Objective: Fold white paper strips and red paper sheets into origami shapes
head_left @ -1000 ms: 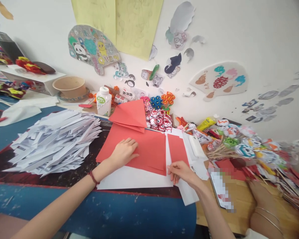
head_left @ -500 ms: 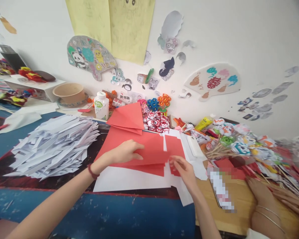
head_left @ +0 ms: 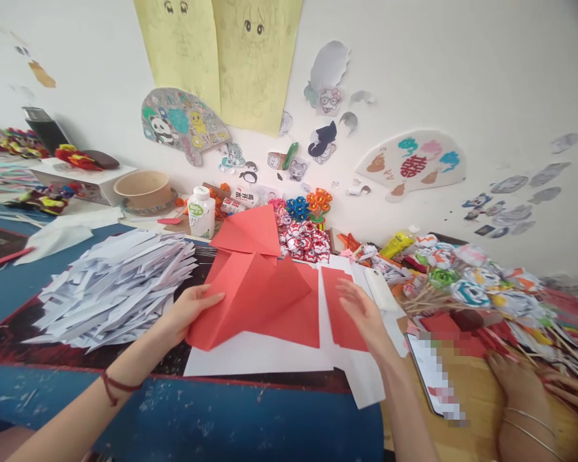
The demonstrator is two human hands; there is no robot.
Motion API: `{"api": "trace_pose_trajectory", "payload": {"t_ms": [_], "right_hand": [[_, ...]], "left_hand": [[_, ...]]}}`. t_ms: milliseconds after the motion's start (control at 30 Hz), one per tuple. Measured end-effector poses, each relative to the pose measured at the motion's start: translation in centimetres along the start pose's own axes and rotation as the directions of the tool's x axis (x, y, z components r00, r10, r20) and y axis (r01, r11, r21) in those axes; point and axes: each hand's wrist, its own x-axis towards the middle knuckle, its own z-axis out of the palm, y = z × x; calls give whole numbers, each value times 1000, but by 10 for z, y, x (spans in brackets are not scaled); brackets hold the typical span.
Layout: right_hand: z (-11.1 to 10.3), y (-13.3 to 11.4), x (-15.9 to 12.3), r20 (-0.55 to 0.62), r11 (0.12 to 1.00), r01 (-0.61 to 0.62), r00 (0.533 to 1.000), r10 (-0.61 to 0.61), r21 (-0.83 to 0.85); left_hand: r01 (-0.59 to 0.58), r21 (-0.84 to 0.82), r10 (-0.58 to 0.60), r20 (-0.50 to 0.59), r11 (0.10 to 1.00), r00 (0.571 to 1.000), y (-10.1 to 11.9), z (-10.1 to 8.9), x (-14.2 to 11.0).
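My left hand (head_left: 192,309) pinches the left edge of a red paper sheet (head_left: 257,295), which is raised and bent into a ridge. Flat red paper lies under it, on top of white paper (head_left: 270,355). Over a narrower stack of red paper (head_left: 336,321) on the right, my right hand (head_left: 363,311) is open with its fingers apart; whether it touches the stack I cannot tell. Folded red paper (head_left: 248,231) rests behind the large sheet.
Left of the red paper is a heap of folded white paper strips (head_left: 120,289). A white bottle (head_left: 201,213) stands behind it. To the right are a phone (head_left: 433,378), paper flowers on sticks (head_left: 469,292) and another person's hand (head_left: 520,385).
My left hand has moved left and now grips the sheet's left edge, lifting and bending it. My right hand has shifted slightly right, its fingers more spread. The view has tilted slightly upward.
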Motion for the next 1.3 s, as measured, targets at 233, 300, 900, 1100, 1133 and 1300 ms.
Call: {"api": "trace_pose_trajectory", "payload": {"t_ms": [233,300,900,1100,1133,1300], "right_hand": [[95,-35,21,325,923,242,935,-140,-299],[124,-33,39,364,910,259,922,-133,-323],[140,-11,96,426,980,119,887,-178,161],[129,-23,93,529,987,131,834,-159,91],[129,-25,91,533,989,122,833,-146,79],[135,-26,89,490,988,104,859,-146,113]], "left_hand": [[-111,700,361,-220,706,906,-51,-10,2],[-182,757,415,-127,627,901,-56,-10,1],[-600,778,565,414,187,713,51,29,64],[-652,686,525,444,323,726,49,26,74],[-648,688,525,438,326,730,48,26,74],[-637,699,524,428,325,737,47,30,73]]}}
